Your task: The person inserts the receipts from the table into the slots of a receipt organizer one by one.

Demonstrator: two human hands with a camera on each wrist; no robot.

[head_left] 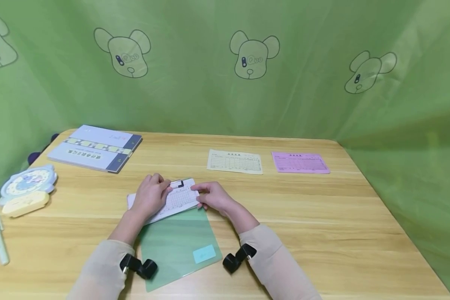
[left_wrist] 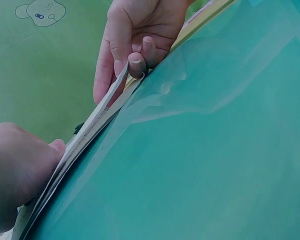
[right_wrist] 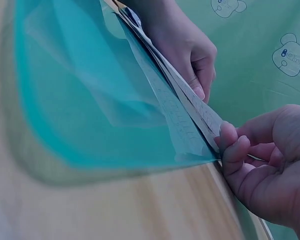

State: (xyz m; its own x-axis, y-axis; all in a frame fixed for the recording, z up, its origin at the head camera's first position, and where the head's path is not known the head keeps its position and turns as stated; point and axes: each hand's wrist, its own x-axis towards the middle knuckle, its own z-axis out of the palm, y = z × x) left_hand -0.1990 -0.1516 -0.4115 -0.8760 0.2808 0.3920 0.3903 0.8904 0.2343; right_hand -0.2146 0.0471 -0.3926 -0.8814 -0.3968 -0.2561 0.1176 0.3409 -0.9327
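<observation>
On the wooden table [head_left: 322, 216], my left hand [head_left: 150, 198] and right hand [head_left: 213, 196] pinch thin, floppy forms [head_left: 180, 200] on the stiff green clipboard [head_left: 176, 241], best gripped at the edges.

white form [head_left: 174, 201] under both hands: ruled grid, print too small to read | yellow form [head_left: 234, 161] and pink form [head_left: 300, 162] beyond the hands: headings illegible | booklet [head_left: 96, 148] far left: title unreadable

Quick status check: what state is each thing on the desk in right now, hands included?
Clipboard: flat on desk.
White forms: across the clipboard top, pinched by both hands.
Left hand: gripping forms at clip.
Right hand: pinching forms' edge.
Yellow form: flat, untouched.
Pink form: flat, untouched.
Booklet: closed.
</observation>
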